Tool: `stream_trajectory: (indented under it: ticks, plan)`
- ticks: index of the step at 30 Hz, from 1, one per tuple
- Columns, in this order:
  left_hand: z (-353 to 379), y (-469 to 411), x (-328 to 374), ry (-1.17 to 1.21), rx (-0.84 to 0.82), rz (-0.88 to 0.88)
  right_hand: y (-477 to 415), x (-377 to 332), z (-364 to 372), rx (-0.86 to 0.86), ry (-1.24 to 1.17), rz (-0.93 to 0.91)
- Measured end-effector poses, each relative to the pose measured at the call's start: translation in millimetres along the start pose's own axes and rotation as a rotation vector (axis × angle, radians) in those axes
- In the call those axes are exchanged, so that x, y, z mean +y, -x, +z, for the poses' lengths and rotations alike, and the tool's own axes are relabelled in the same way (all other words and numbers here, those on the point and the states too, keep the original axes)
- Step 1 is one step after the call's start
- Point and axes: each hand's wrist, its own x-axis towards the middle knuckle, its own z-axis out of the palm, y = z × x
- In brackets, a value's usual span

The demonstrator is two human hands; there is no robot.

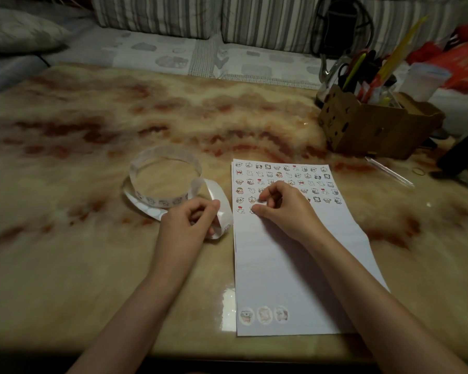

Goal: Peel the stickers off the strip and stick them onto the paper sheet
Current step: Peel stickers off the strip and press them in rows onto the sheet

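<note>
While your left hand (192, 222) curls its fingers round the loose end of the strip (170, 202), your right hand (281, 209) rests on the sheet (295, 271) with fingers bent, thumb and forefinger pinching a small sticker (261, 200) against the paper. The rest of the strip stands coiled on the table (92, 157), just left of the sheet. Rows of stickers (281, 174) fill the sheet's far end (three larger ones sit along its near edge). A box (362, 130) of pens stands beyond.
</note>
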Motion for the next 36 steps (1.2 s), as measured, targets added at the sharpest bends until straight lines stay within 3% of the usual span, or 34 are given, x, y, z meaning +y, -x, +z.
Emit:
stream_trajectory:
  ticks: [13, 16, 19, 23, 36]
  plan:
    - [-1.6, -1.9, -1.6, 0.048, 0.034, 0.015, 2.1, -3.6, -1.4, 0.036, -0.036, 0.009]
    - [-1.2, -3.1, -2.0, 0.066, 0.043, 0.013, 11.3, -17.7, -2.6, 0.132, -0.113, -0.101]
    - [-0.8, -4.5, -3.5, 0.071, 0.053, 0.019, 24.3, -37.5, -1.7, 0.024, -0.232, -0.25]
    - [-1.9, -5.1, -3.6, 0.089, 0.06, 0.018, 34.1, -44.9, 7.3, -0.114, -0.254, -0.293]
    - [-0.9, -5.1, -3.1, 0.119, 0.006, 0.048, 36.4, -39.0, 14.2, -0.086, -0.439, -0.229]
